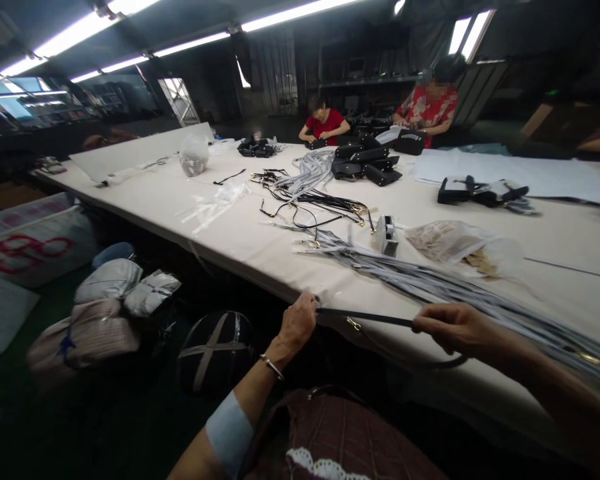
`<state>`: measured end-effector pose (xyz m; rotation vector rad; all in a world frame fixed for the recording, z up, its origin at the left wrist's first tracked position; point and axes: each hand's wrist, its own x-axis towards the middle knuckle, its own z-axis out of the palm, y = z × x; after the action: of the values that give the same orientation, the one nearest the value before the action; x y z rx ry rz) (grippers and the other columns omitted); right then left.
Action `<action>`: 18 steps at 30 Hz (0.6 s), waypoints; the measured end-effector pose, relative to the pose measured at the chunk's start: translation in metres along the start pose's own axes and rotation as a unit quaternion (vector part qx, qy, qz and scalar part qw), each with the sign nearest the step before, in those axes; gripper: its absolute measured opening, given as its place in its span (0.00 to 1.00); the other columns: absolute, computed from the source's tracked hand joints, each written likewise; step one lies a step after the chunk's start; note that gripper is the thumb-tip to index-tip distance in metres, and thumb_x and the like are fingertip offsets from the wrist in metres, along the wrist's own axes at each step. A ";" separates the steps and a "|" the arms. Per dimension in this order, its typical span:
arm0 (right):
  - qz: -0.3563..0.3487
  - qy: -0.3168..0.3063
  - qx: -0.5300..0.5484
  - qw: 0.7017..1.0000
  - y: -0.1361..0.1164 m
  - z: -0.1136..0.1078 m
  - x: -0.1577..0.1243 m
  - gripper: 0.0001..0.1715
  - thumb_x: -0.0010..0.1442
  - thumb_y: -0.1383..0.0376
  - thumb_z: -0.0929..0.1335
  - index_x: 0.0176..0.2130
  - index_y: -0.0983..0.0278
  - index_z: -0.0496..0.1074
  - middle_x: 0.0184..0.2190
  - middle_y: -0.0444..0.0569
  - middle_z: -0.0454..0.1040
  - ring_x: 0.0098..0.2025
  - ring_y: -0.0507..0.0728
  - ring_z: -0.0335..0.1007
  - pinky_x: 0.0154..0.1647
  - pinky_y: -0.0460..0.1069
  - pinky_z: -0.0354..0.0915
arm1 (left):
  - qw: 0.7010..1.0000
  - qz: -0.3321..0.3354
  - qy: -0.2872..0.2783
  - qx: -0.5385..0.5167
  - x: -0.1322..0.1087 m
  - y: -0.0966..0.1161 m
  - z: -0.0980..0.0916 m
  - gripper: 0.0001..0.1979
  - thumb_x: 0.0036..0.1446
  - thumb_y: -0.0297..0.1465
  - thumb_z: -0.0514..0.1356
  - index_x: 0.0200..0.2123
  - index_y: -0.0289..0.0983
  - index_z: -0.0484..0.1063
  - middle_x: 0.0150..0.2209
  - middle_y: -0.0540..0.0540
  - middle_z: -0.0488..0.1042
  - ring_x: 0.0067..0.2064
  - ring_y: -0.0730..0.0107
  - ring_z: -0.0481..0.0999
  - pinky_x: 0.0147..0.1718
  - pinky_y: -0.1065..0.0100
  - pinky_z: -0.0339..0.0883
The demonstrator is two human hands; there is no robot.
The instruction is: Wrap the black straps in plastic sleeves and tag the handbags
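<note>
A narrow black strap (365,316) is stretched between my two hands, just off the front edge of the table. My left hand (299,321) grips one end in closed fingers, with a bracelet on the wrist. Farther along, my right hand (447,325) pinches the strap between thumb and fingers. A gold clasp (353,324) hangs just below the taut part, and a loop of strap sags under my right hand. Beyond my hands lies a long bundle of straps in grey-white wrapping (405,277), partly behind my right arm.
On the white table (155,207) lie loose black straps (325,197), black bags (365,160), a tape dispenser (387,235) and a plastic bag (460,247). Two people in red work across the table. Wrapped bundles (105,300) and a dark round stool (215,350) stand below, left.
</note>
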<state>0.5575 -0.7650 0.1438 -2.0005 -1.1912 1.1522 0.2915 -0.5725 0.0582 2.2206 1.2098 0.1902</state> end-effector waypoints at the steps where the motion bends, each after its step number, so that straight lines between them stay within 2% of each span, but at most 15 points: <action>1: -0.005 -0.015 -0.013 1.000 -0.017 0.009 0.007 0.28 0.56 0.41 0.67 0.32 0.64 0.76 0.15 0.41 0.63 0.19 0.50 0.52 0.22 0.46 0.48 | 0.999 0.028 0.002 -0.029 -0.003 0.011 0.002 0.08 0.68 0.32 0.47 0.41 0.40 0.64 0.46 0.41 0.77 0.47 0.59 0.77 0.44 0.65 0.63; 3: -0.031 -0.020 -0.047 0.998 -0.049 0.025 0.022 0.27 0.56 0.43 0.67 0.30 0.64 0.75 0.17 0.42 0.65 0.21 0.50 0.56 0.24 0.46 0.51 | 0.991 0.070 -0.012 -0.117 -0.010 0.035 0.003 0.08 0.68 0.34 0.47 0.41 0.39 0.64 0.43 0.41 0.77 0.40 0.62 0.78 0.40 0.65 0.65; 5: -0.054 -0.027 -0.058 0.996 -0.072 0.039 0.035 0.26 0.55 0.44 0.68 0.29 0.64 0.75 0.18 0.42 0.66 0.22 0.51 0.58 0.24 0.46 0.53 | 0.969 0.079 -0.065 -0.226 -0.016 0.057 -0.001 0.10 0.68 0.37 0.47 0.40 0.40 0.63 0.35 0.46 0.77 0.28 0.68 0.75 0.32 0.68 0.65; 7: -0.067 -0.037 -0.064 0.995 -0.084 0.046 0.044 0.25 0.55 0.45 0.68 0.30 0.64 0.75 0.19 0.42 0.67 0.22 0.51 0.59 0.23 0.46 0.53 | 0.940 0.080 -0.114 -0.310 -0.021 0.069 -0.008 0.10 0.67 0.38 0.46 0.37 0.40 0.61 0.26 0.52 0.73 0.20 0.73 0.68 0.24 0.70 0.61; 9: -0.067 -0.060 -0.080 0.993 -0.083 0.044 0.046 0.24 0.56 0.45 0.69 0.31 0.63 0.76 0.19 0.41 0.67 0.22 0.51 0.59 0.23 0.46 0.52 | 0.932 0.089 -0.103 -0.337 -0.021 0.067 -0.016 0.10 0.67 0.38 0.47 0.34 0.40 0.59 0.22 0.55 0.68 0.19 0.74 0.65 0.21 0.72 0.59; 11: -0.060 -0.090 -0.084 0.991 -0.072 0.032 0.041 0.24 0.55 0.45 0.69 0.31 0.63 0.75 0.20 0.41 0.66 0.22 0.50 0.58 0.23 0.46 0.53 | 0.938 0.091 -0.051 -0.329 -0.018 0.050 -0.024 0.10 0.66 0.38 0.48 0.32 0.40 0.58 0.22 0.56 0.65 0.20 0.75 0.64 0.22 0.73 0.58; 13: -0.039 -0.101 -0.071 0.992 -0.053 0.012 0.030 0.25 0.54 0.44 0.70 0.30 0.63 0.75 0.20 0.40 0.63 0.22 0.50 0.56 0.23 0.46 0.52 | 0.946 0.064 -0.014 -0.319 -0.013 0.023 -0.031 0.10 0.66 0.37 0.47 0.32 0.40 0.57 0.21 0.56 0.63 0.20 0.76 0.62 0.23 0.73 0.58; 15: -0.016 -0.068 -0.071 0.995 -0.031 -0.013 0.016 0.27 0.53 0.42 0.70 0.29 0.63 0.76 0.19 0.42 0.62 0.21 0.50 0.53 0.23 0.48 0.50 | 0.958 0.015 0.011 -0.286 -0.008 -0.007 -0.034 0.10 0.66 0.35 0.46 0.32 0.40 0.57 0.21 0.56 0.63 0.20 0.76 0.61 0.23 0.74 0.58; 18: -0.008 0.018 -0.103 0.994 0.003 -0.049 -0.007 0.29 0.53 0.42 0.69 0.25 0.65 0.77 0.19 0.46 0.63 0.21 0.49 0.52 0.24 0.52 0.49 | 0.976 -0.052 0.050 -0.205 -0.004 -0.044 -0.030 0.10 0.67 0.32 0.44 0.32 0.40 0.57 0.22 0.55 0.64 0.22 0.74 0.64 0.25 0.73 0.58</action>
<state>0.5995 -0.7738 0.1680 -2.1495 -1.3522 1.0173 0.2459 -0.5446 0.0586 1.8039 1.2118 0.4698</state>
